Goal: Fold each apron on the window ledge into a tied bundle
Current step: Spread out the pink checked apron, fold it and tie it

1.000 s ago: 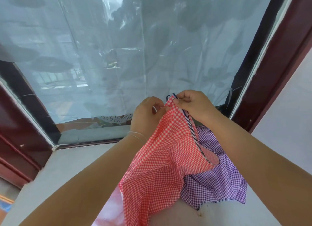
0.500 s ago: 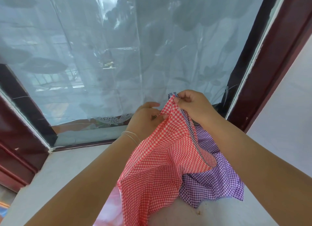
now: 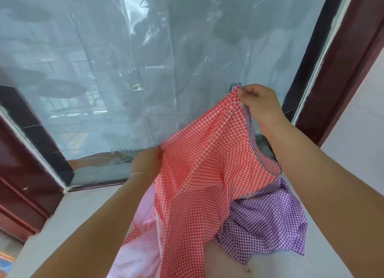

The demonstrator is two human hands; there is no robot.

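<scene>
Red gingham apron [image 3: 199, 173] is up off the window ledge [image 3: 87, 211], hanging between my hands. Right hand [image 3: 259, 105] pinches the top corner at the striped trim, fingers curled tight on the cloth. Left hand [image 3: 145, 163] holds the opposite edge lower down; its fingers are mostly hidden behind the fabric, so the exact grip I can't tell, but they look closed on the hem. Purple gingham apron [image 3: 266, 221] lies crumpled on the ledge under my right forearm, partly covered by the red one. A pale pink cloth [image 3: 143, 225] hangs behind the red panel.

Risks, my read:
- Top edge runs tilted, right high and left low. Folding from this gives a skewed fold and a lumpy bundle.
- Red hem drapes over the purple apron. Pulling or laying down could drag it along or tangle the ties.
- Thin slippery cloth held at two points only. A loose left grip drops that edge.
- Ties aren't in view; they could get folded inside.
</scene>
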